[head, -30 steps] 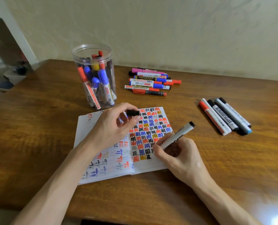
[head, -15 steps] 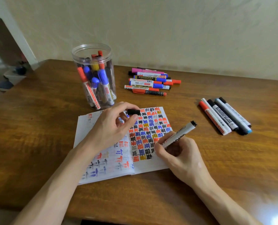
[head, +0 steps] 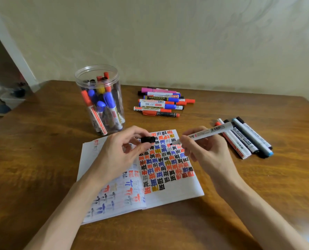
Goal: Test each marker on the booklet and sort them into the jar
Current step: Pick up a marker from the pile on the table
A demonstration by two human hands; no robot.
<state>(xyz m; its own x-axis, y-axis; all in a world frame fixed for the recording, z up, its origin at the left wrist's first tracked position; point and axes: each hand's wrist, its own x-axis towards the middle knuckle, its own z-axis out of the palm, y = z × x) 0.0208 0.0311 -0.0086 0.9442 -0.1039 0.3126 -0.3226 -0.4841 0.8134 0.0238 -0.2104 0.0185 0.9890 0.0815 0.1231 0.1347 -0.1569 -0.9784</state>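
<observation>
L hand (head: 121, 152) curled, pinching black cap (head: 148, 139) btwn thumb & forefinger, mid-frame over booklet (head: 177, 193). R hand (head: 206, 152) grips marker (head: 209, 131), tip facing cap, just apart. Upper left on surface (head: 42, 159): jar (head: 103, 120) w/ markers.

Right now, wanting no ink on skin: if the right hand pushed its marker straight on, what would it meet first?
Likely fingers of the left hand, below the cap they pinch; depth unclear, the booklet might come first.
</observation>
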